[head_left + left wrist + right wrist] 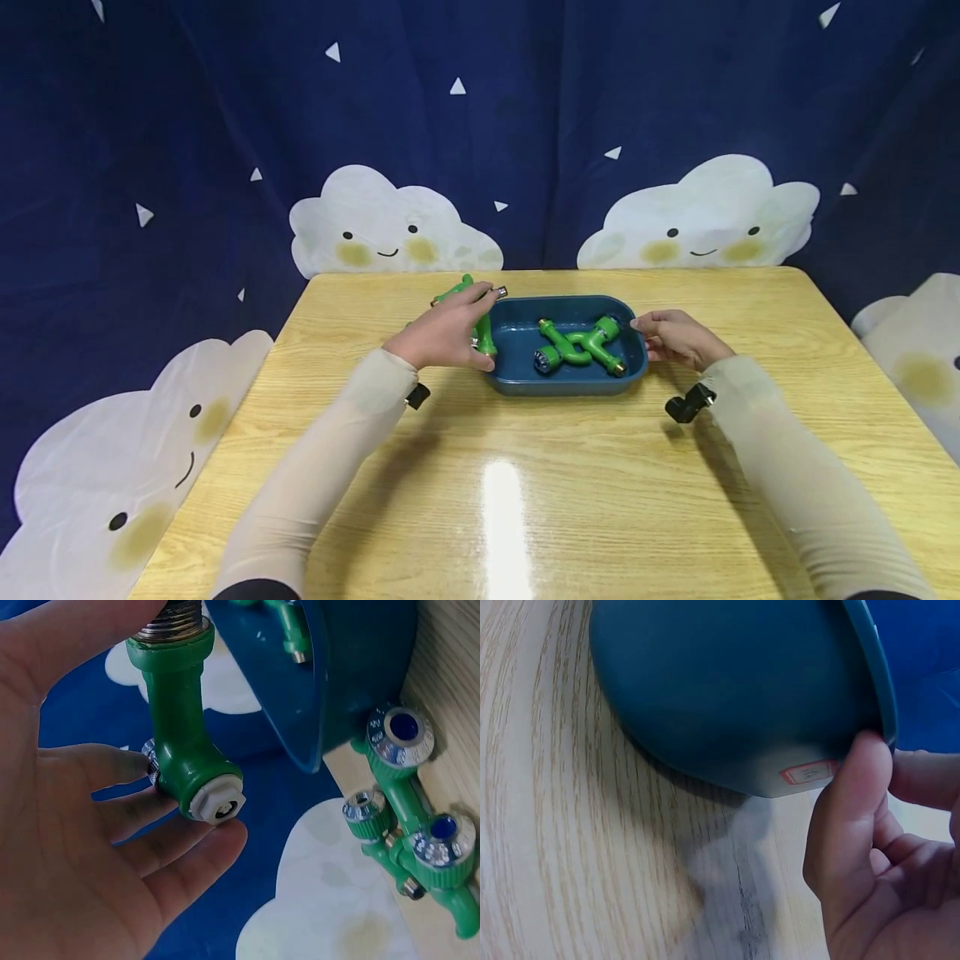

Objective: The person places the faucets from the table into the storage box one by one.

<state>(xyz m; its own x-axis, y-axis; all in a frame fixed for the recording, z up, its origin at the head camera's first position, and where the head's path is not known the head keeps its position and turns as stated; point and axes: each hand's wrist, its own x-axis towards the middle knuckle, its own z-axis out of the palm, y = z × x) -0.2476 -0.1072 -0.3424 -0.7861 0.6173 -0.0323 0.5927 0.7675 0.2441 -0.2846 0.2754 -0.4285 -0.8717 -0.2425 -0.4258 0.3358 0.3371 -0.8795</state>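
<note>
A green tap (176, 712) with a threaded metal end and a pale hex fitting is held by my left hand (442, 327), thumb at the threads and fingers along the far side. In the head view this tap overlaps the left end of a dark blue oblong tub (566, 387). My right hand (682, 337) pinches the tub's right rim between thumb and finger. Inside the tub lie two more green taps, one on the left (555, 337) and one on the right (602, 337), crossing each other.
Several green taps with chrome collars, one near the tub (401, 735), lie on the wooden table (600, 483) left of the tub, partly hidden by my left hand in the head view. A dark blue curtain (525, 108) with white clouds hangs behind the table.
</note>
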